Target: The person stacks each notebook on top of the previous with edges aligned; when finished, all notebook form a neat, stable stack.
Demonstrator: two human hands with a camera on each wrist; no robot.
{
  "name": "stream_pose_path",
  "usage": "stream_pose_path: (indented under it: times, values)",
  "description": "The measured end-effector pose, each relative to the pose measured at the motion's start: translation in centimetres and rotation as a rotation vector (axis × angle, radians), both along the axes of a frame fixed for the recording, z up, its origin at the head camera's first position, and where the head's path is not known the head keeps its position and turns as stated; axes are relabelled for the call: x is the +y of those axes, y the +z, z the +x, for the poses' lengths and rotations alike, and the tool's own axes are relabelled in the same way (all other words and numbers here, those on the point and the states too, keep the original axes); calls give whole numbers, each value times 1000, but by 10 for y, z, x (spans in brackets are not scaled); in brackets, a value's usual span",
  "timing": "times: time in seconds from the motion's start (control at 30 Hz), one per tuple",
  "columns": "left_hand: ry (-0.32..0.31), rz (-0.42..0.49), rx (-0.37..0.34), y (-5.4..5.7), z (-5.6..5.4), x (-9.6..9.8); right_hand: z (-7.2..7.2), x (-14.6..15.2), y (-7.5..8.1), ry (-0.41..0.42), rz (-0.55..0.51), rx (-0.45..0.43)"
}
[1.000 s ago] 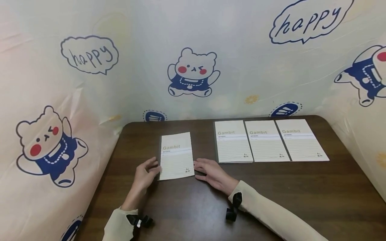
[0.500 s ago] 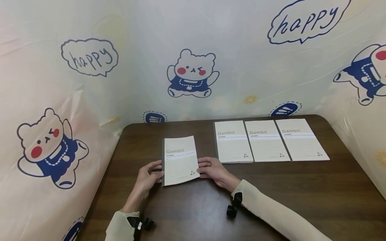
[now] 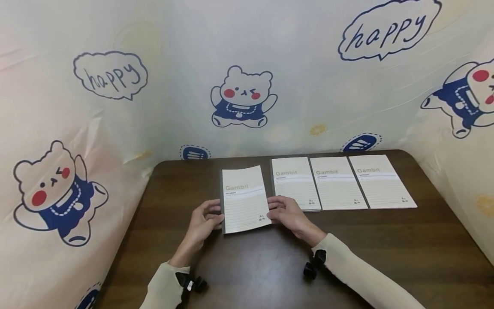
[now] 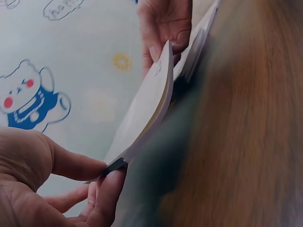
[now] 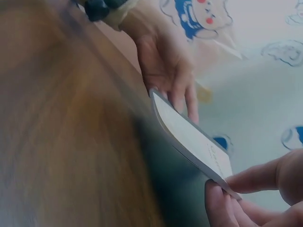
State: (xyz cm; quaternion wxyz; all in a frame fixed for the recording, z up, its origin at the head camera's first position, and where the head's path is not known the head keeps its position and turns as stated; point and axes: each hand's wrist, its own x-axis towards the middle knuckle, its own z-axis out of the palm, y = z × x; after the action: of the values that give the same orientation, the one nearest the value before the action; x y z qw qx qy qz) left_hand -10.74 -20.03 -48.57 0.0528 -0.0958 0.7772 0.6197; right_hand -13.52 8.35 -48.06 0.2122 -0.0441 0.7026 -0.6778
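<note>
Between both hands is a white notebook (image 3: 245, 206) with "Gambit" on its cover and a dark spine on the left. My left hand (image 3: 203, 222) pinches the spine edge, thumb on top and fingers beneath, as the left wrist view shows. On the opposite edge, my right hand (image 3: 291, 216) pinches the notebook (image 5: 189, 137) near its lower corner. The notebook bows slightly and is raised off the table in both wrist views, with a dark reflection under it. Its back cover is hidden in the head view.
Three similar notebooks lie side by side at the back right: a left one (image 3: 295, 184), a middle one (image 3: 339, 184) and a right one (image 3: 382, 182). The left one shows extra edges beneath it. A brown wooden table (image 3: 254, 266) meets a printed curtain (image 3: 173, 77) behind.
Both hands have taken hold of the notebook's side edges and lifted it. It has moved to the right, closer to the row of notebooks. The head view has shifted slightly.
</note>
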Motion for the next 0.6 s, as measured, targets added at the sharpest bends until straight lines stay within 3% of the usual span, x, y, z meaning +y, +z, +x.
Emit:
stream_pose_path:
  times: [0.6]
  values:
    - [-106, 95, -23, -13, -51, 89, -15, 90, 1, -101, 191, 68]
